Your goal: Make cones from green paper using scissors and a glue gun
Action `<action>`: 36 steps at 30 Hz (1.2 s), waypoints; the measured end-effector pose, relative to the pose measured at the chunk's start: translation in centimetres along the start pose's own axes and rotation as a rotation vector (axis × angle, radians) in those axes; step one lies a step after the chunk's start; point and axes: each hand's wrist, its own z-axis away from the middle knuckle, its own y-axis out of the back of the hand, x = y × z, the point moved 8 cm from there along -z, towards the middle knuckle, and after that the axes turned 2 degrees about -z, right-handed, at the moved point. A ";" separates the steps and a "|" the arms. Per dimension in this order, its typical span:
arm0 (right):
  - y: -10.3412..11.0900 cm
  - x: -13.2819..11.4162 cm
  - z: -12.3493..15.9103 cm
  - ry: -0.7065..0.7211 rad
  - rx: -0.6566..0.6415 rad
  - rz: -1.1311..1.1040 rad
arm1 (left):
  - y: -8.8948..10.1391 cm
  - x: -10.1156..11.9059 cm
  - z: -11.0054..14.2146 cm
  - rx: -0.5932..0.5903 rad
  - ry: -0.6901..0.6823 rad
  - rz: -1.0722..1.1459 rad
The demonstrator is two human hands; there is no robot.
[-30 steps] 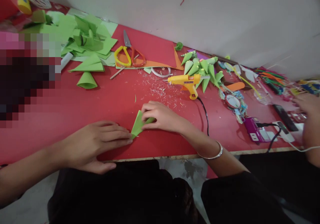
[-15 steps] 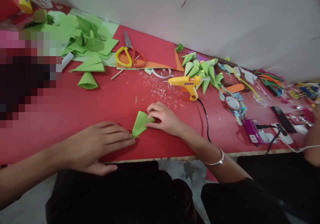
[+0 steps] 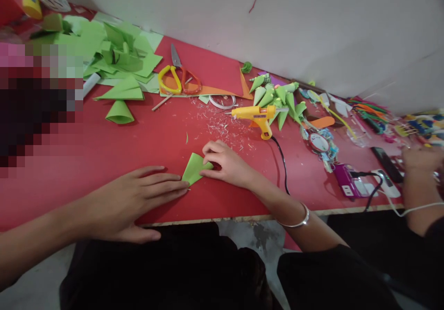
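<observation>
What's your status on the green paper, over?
Left hand at tip of folded green paper. Right hand pinching its wide end. Glue gun beyond, not blocking.

Dim, soft light w/ pale sheen on table (image 3: pixel 305 176), faint shadows on wall (image 3: pixel 312 23), slight blur & stretch nr edges.

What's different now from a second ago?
The left hand has slid slightly right, its fingertips now over the tip of the green paper. The right hand has eased slightly right, uncovering more paper, its grip still on the edge. The glue gun and scissors stayed put.
</observation>
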 end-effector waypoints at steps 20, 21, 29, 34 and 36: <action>-0.4 -0.8 0.0 -0.142 0.061 0.156 | 0.0 0.0 0.2 -0.012 -0.049 0.056; -0.4 -0.6 0.0 -0.137 0.061 0.145 | -0.1 0.0 0.2 -0.020 -0.048 0.049; 0.4 0.8 0.8 -0.178 0.094 0.097 | 0.2 0.3 0.9 0.047 -0.064 0.046; 0.5 0.8 1.0 -0.171 0.078 0.110 | 0.1 0.3 1.0 0.042 -0.047 0.059; 0.5 0.7 1.0 -0.161 0.064 0.112 | -0.1 0.4 1.0 0.028 -0.044 0.048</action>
